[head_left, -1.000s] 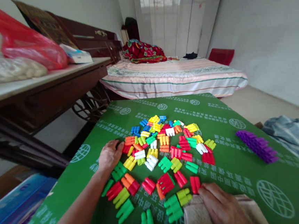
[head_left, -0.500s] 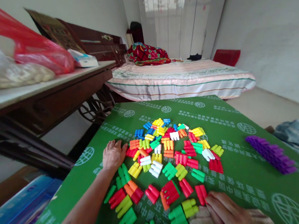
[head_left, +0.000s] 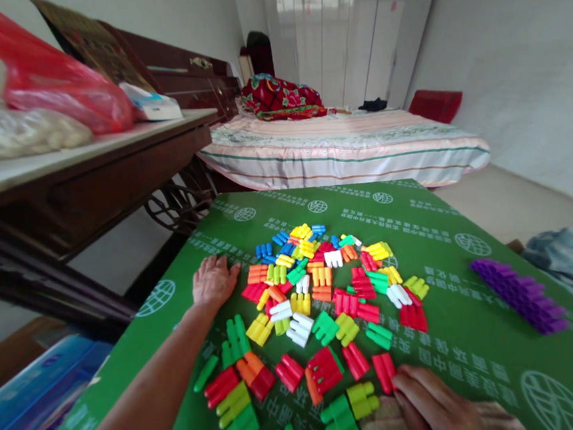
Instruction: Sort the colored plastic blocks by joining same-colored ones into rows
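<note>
My left hand (head_left: pixel 215 279) lies palm down on the green table (head_left: pixel 418 230), its fingers loosely stretched out with nothing in them. It is just left of a spread of plastic bullet-shaped building blocks in several colours, near a red block (head_left: pixel 254 291) and an orange block (head_left: pixel 258 273). At the near edge, my right hand (head_left: pixel 436 402) rests on beige cloth (head_left: pixel 388 423), fingers extended side by side and holding nothing visible. Its fingertips are beside a red block (head_left: pixel 384 372); whether they touch it I cannot tell. A yellow-green block (head_left: pixel 363 400) lies left of that hand.
On the table's right lies a purple cluster of joined blocks (head_left: pixel 518 295). A side table (head_left: pixel 159 134) on the left holds a red plastic bag (head_left: pixel 70 100) and a tissue box (head_left: pixel 152 105). Behind the green table stands a bed (head_left: pixel 351 146). Blue fabric (head_left: pixel 572 263) is at the right.
My left hand has shifted slightly away from the blocks, toward the far left. My right hand has barely moved. The camera view has tilted a little.
</note>
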{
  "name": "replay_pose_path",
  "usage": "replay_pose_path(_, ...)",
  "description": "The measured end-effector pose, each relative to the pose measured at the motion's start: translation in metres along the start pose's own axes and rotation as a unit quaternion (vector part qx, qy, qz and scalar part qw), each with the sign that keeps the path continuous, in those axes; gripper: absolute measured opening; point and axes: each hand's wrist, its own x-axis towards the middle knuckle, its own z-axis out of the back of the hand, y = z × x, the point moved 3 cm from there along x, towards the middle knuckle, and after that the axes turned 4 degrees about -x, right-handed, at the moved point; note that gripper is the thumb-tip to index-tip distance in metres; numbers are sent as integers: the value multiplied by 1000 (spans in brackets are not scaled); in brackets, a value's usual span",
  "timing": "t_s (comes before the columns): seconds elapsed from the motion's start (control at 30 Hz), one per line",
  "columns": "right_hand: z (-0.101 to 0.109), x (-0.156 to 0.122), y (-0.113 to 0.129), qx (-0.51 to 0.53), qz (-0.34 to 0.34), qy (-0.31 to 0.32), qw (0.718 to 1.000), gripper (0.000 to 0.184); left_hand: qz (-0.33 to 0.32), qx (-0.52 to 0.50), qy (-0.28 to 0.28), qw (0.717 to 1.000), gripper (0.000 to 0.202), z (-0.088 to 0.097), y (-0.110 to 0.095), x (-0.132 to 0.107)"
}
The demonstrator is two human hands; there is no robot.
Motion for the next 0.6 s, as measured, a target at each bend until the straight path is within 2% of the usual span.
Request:
replay_pose_path(0.23,-2,-9,-8,3,16,27,999,23,16,6,-9,1000,67,-6,-6,0)
replay_pose_path(0.43,-1,-4,-5,10,-23,-21,999,28,9,7,-16,1000,68,-7,-5,0)
replay_pose_path(0.6,-6,-7,-2,-27,5,33,999,23,8,1,-19,1000,68,-6,-6,3)
